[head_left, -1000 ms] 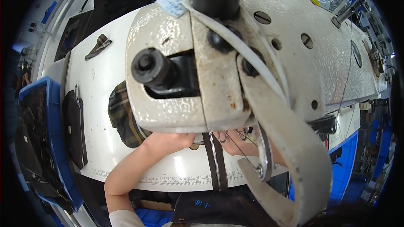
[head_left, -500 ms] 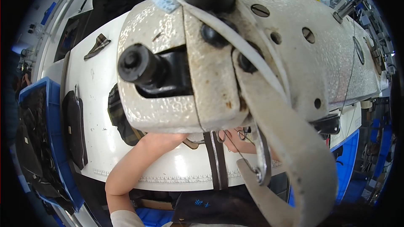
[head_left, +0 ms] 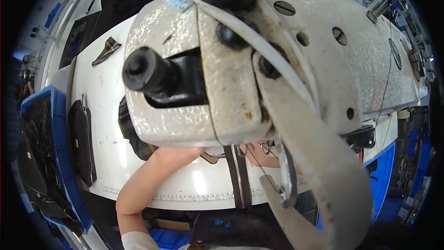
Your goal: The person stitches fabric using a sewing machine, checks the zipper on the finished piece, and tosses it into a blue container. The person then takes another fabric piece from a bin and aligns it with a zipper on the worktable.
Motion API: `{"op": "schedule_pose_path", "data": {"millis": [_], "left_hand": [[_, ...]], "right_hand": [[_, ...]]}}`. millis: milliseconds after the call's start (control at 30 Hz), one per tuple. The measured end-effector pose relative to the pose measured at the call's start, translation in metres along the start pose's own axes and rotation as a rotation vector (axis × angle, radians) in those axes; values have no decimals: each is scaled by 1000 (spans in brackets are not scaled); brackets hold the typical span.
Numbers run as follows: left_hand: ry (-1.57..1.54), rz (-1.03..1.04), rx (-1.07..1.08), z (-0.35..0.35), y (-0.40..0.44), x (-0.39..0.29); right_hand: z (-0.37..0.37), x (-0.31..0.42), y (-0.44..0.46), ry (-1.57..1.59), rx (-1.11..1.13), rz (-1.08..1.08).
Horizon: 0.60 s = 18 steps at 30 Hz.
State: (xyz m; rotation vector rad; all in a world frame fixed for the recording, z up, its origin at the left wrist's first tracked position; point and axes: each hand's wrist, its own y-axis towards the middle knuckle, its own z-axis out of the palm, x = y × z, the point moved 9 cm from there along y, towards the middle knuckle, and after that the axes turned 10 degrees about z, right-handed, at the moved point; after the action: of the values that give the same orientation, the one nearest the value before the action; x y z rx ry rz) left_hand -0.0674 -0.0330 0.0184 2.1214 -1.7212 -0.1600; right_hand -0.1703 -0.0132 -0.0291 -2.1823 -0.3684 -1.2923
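Note:
The head of a sewing machine (head_left: 175, 125) fills the middle of the view and covers much of the work. My left hand (head_left: 188, 153) reaches under it from the left; its fingers are hidden. Partly visible behind thread guides, my right hand (head_left: 254, 153) is beside the zipper (head_left: 238, 180), its fingertips out of sight. The zipper has dark tape and silver teeth and runs down over the table's front edge. Dark plaid fabric (head_left: 134, 136) sticks out from under the machine head, left of my left hand. What either hand grips cannot be made out.
On the white table (head_left: 111, 166) lie a dark zippered piece (head_left: 82, 143) and a plaid scrap (head_left: 106, 52). A blue bin (head_left: 60, 139) of dark pieces stands at the left. A pale curved guard (head_left: 333, 176) blocks the lower right. A printed ruler follows the front edge.
The machine head appears shifted slightly left in view. Both hands and the zipper stay in nearly the same place.

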Motion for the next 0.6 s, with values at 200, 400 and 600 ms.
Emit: {"op": "schedule_pose_path", "data": {"millis": [200, 400, 600], "left_hand": [[-60, -9, -56, -4, 0, 6], [-79, -21, -52, -5, 1, 8], [-124, -41, -61, -8, 3, 11]], "right_hand": [[-2, 6, 0, 16, -59, -35], [-6, 12, -1, 31, -130, -71], [-11, 19, -3, 76, -211, -103]]}}
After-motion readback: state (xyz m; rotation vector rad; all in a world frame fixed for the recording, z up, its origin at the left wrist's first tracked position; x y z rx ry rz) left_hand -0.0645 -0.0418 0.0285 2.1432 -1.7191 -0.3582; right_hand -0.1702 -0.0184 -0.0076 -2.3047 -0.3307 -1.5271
